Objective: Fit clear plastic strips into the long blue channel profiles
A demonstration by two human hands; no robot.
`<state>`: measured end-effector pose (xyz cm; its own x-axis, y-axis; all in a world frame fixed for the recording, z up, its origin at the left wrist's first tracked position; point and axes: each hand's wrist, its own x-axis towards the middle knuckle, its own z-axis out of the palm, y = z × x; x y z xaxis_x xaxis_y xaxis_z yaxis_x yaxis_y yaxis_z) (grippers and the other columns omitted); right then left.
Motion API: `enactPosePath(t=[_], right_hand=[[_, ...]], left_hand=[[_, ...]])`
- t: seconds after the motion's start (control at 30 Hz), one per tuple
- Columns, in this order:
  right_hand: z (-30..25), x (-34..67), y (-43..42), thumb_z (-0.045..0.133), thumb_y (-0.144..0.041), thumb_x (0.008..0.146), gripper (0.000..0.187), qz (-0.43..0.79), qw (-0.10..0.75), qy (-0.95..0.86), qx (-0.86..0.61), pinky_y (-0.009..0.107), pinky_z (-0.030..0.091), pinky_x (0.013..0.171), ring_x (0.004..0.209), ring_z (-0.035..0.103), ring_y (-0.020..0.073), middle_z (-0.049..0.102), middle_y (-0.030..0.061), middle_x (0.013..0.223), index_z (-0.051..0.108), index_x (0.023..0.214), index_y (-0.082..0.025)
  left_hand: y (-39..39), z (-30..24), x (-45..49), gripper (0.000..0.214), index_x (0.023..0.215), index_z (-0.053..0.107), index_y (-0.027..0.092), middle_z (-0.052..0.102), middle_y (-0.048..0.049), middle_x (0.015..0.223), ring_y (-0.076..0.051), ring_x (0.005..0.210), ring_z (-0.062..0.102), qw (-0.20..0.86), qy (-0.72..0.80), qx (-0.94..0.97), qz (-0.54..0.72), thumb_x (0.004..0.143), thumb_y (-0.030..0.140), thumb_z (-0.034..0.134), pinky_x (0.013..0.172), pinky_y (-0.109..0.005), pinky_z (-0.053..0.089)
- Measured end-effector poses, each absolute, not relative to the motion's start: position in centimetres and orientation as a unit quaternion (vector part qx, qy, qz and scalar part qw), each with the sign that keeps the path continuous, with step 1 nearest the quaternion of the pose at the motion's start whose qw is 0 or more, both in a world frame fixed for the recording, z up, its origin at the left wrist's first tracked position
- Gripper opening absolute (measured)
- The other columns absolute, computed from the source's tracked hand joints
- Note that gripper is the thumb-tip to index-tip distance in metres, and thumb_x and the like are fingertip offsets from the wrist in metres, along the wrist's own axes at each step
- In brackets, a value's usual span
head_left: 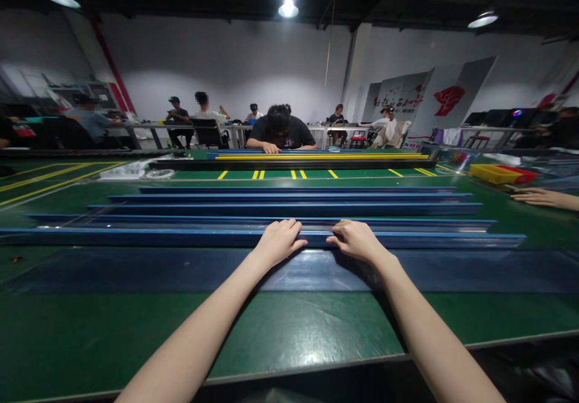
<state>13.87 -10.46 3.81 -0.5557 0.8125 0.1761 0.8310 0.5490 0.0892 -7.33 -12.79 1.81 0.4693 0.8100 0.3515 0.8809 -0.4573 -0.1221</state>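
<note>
My left hand (280, 241) grips the nearest long blue strip (181, 236), its fingers curled over the top edge and the thumb on the near side. A short way to the right, my right hand (355, 239) is closed over the same strip in the same manner. Under my wrists a flat, glossy, see-through sheet (307, 270) lies along the green table (289, 330). Several more blue strips (289, 208) run parallel behind the one in my hands. My fingertips on the far side are hidden.
Yellow and black strips (316, 157) lie farther back, where a co-worker (283, 128) leans over the table. At right, another person's hand (536, 196) rests near yellow (493, 174) and red bins (522, 175). The table's front edge (316, 367) runs below my forearms.
</note>
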Motion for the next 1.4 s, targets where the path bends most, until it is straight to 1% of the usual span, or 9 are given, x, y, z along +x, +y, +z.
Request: enactPosePath(t=[0.27, 0.43, 0.6, 0.7, 0.87, 0.93, 1.13, 1.4], right_hand=[[4.0, 16.3, -10.1, 0.043, -0.037, 0.083, 0.03, -0.058, 0.053, -0.869, -0.488, 0.023, 0.038, 0.069, 0.091, 0.059, 0.0201, 0.066, 0.0076, 0.097, 0.067, 0.087, -0.019], [4.0, 16.4, -10.2, 0.043, -0.037, 0.082, 0.03, -0.054, 0.053, -0.866, -0.494, 0.024, 0.039, 0.068, 0.087, 0.06, 0.0205, 0.067, 0.0072, 0.093, 0.067, 0.085, -0.019], [4.1, 15.9, -10.6, 0.041, -0.045, 0.083, 0.035, -0.047, 0.071, -0.864, -0.496, 0.024, 0.038, 0.069, 0.087, 0.06, 0.0204, 0.067, 0.0069, 0.091, 0.065, 0.086, -0.02], [3.9, 15.0, -10.8, 0.039, -0.047, 0.085, 0.038, -0.047, 0.08, -0.87, -0.484, 0.024, 0.038, 0.071, 0.088, 0.059, 0.0198, 0.066, 0.0077, 0.092, 0.064, 0.088, -0.019], [3.2, 13.3, -11.0, 0.04, -0.046, 0.086, 0.036, -0.062, 0.086, -0.892, -0.44, 0.026, 0.038, 0.076, 0.093, 0.057, 0.0199, 0.064, 0.0095, 0.099, 0.061, 0.095, -0.018], [2.9, 12.9, -11.0, 0.04, -0.044, 0.087, 0.034, -0.07, 0.086, -0.897, -0.428, 0.026, 0.038, 0.076, 0.092, 0.056, 0.0197, 0.063, 0.0093, 0.098, 0.059, 0.096, -0.017], [2.9, 13.0, -10.8, 0.038, -0.038, 0.089, 0.03, -0.067, 0.084, -0.895, -0.432, 0.024, 0.037, 0.069, 0.084, 0.057, 0.0172, 0.063, 0.0069, 0.089, 0.06, 0.087, -0.018], [3.3, 13.3, -10.4, 0.039, -0.042, 0.088, 0.034, -0.052, 0.085, -0.9, -0.425, 0.023, 0.036, 0.068, 0.086, 0.057, 0.0178, 0.065, 0.0061, 0.089, 0.064, 0.093, -0.019]], left_hand=[[-12.5, 1.6, -7.5, 0.031, 0.089, 0.052, 0.017, 0.059, -0.0056, 0.091, -0.02, 0.089, 0.056, 0.164, -0.489, -0.849, -0.114, 0.083, 0.047, 0.048, 0.072, -0.029, 0.039], [-12.3, 1.2, -7.6, 0.031, 0.088, 0.053, 0.017, 0.06, -0.0061, 0.09, -0.02, 0.088, 0.056, 0.171, -0.485, -0.849, -0.117, 0.084, 0.046, 0.046, 0.071, -0.029, 0.039], [-12.3, 1.0, -7.6, 0.03, 0.086, 0.054, 0.017, 0.06, -0.0064, 0.088, -0.02, 0.087, 0.055, 0.168, -0.482, -0.852, -0.118, 0.085, 0.045, 0.045, 0.07, -0.029, 0.04], [-12.3, 1.0, -7.5, 0.03, 0.087, 0.054, 0.016, 0.06, -0.0064, 0.088, -0.02, 0.087, 0.055, 0.169, -0.484, -0.851, -0.119, 0.084, 0.045, 0.046, 0.07, -0.029, 0.04], [-12.4, 1.0, -7.5, 0.029, 0.087, 0.054, 0.016, 0.06, -0.006, 0.089, -0.02, 0.088, 0.055, 0.168, -0.486, -0.849, -0.117, 0.084, 0.044, 0.046, 0.07, -0.029, 0.04], [-12.4, 1.0, -7.4, 0.03, 0.087, 0.054, 0.016, 0.06, -0.0057, 0.089, -0.02, 0.087, 0.055, 0.173, -0.485, -0.849, -0.118, 0.084, 0.045, 0.046, 0.07, -0.029, 0.04], [-12.3, 0.8, -7.5, 0.03, 0.087, 0.054, 0.017, 0.061, -0.0051, 0.088, -0.02, 0.086, 0.055, 0.185, -0.481, -0.848, -0.12, 0.085, 0.045, 0.045, 0.069, -0.029, 0.04], [-12.4, 1.1, -7.5, 0.03, 0.086, 0.053, 0.017, 0.061, -0.0045, 0.088, -0.019, 0.087, 0.056, 0.178, -0.483, -0.849, -0.12, 0.083, 0.046, 0.047, 0.07, -0.028, 0.041]])
